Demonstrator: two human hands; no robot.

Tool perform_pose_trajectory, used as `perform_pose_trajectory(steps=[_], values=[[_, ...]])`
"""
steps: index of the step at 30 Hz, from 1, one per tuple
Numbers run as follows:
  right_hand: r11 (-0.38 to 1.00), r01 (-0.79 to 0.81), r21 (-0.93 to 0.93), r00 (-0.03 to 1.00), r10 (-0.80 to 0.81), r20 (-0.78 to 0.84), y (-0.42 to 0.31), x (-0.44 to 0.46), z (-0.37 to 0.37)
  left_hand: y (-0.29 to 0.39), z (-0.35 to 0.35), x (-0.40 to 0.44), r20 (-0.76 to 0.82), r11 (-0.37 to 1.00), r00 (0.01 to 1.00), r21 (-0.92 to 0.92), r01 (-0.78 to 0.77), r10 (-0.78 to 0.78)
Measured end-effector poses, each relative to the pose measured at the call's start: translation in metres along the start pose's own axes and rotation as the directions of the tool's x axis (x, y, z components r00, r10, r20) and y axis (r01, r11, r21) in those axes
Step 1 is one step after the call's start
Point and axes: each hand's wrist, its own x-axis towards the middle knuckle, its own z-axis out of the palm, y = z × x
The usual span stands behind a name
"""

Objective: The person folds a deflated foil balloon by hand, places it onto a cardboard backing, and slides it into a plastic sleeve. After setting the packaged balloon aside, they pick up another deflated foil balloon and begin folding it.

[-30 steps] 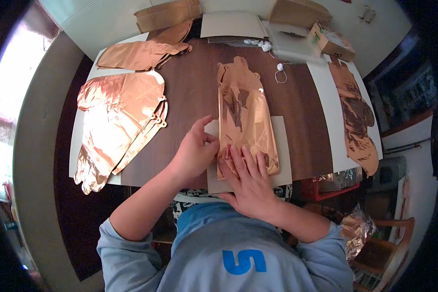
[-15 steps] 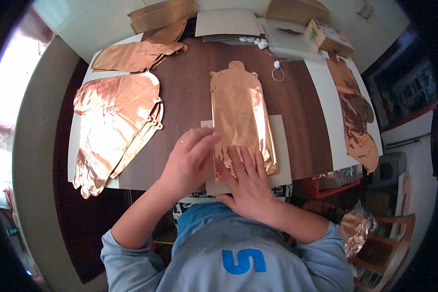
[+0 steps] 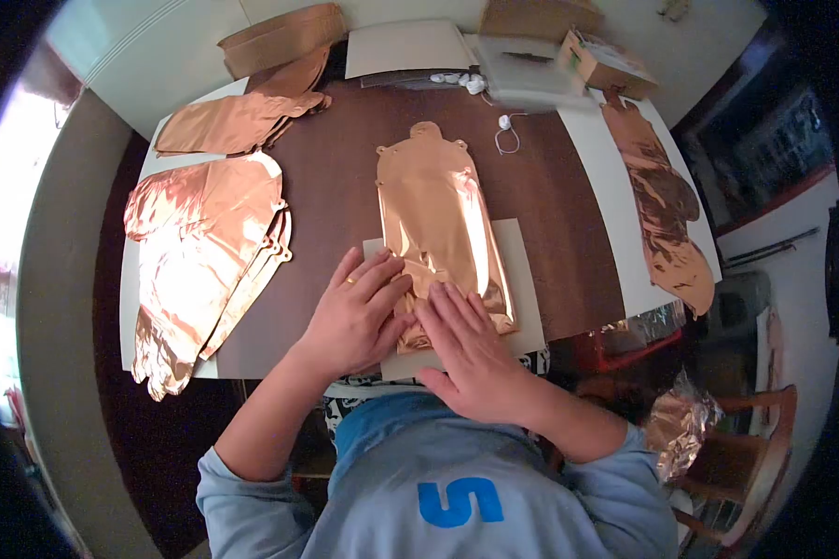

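Observation:
A flattened copper-coloured foil piece (image 3: 433, 210) lies lengthwise in front of me, its rounded tabbed end pointing away. Its near end rests on a pale flat board (image 3: 522, 270) at the table's front edge. My right hand (image 3: 471, 359) lies on the near end of the foil, fingers stretched out and holding nothing. My left hand (image 3: 356, 312), with a ring on one finger, is at the foil's near left edge, its fingers slightly bent and a little apart. The fingertips of both hands are close together over the foil.
Stacked copper foil pieces (image 3: 205, 233) lie at the left, with more foil (image 3: 219, 121) behind them. Another foil strip (image 3: 657, 200) lies on the right. Small white items (image 3: 474, 84), a white cord (image 3: 506, 135) and a cardboard box (image 3: 608, 65) are at the back.
The foil's far part has been flattened out from its earlier crumpled, folded look. My left hand has opened from a pinch and come down at the foil's left edge. The view has shifted slightly.

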Motion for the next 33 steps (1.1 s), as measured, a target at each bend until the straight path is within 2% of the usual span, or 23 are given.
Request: perform_pose_trajectory(steps=[1, 4, 10, 15, 20, 24, 30, 33], values=[[0.998, 0.006, 0.062, 1.0, -0.005, -0.027, 0.003, -0.001, -0.001, 0.002, -0.001, 0.0, -0.007, 1.0, 1.0, 0.021, -0.006, 0.006], [0.999, 0.02, 0.025, 0.993, -0.017, -0.117, 0.001, 0.011, -0.014, 0.005, 0.0, 0.0, -0.018, 0.998, 1.0, 0.057, -0.01, 0.011], [0.965, -0.09, -0.246, 0.993, 0.067, -0.099, 0.013, 0.033, 0.001, 0.007, -0.003, 0.002, 0.019, 0.995, 1.0, 0.101, -0.013, 0.011], [0.909, -0.16, -0.384, 0.984, 0.119, -0.129, 0.025, 0.013, -0.002, 0.007, 0.0, -0.002, 0.024, 0.996, 0.999, 0.086, 0.024, -0.026], [0.9, -0.189, -0.392, 0.98, 0.152, -0.125, 0.035, -0.002, -0.012, 0.009, -0.002, -0.002, 0.027, 0.995, 0.998, 0.086, 0.046, -0.048], [0.879, -0.27, -0.392, 0.961, 0.273, -0.05, 0.036, -0.008, -0.023, 0.011, -0.002, -0.003, -0.005, 0.992, 0.999, 0.113, 0.053, -0.053], [0.856, -0.292, -0.426, 0.956, 0.279, -0.095, 0.04, -0.017, -0.024, 0.01, -0.004, -0.005, 0.014, 0.993, 0.998, 0.095, 0.067, -0.068], [0.819, -0.366, -0.443, 0.929, 0.349, -0.121, 0.037, -0.025, -0.031, 0.009, -0.003, -0.005, 0.032, 0.994, 0.996, 0.079, 0.08, -0.083]])
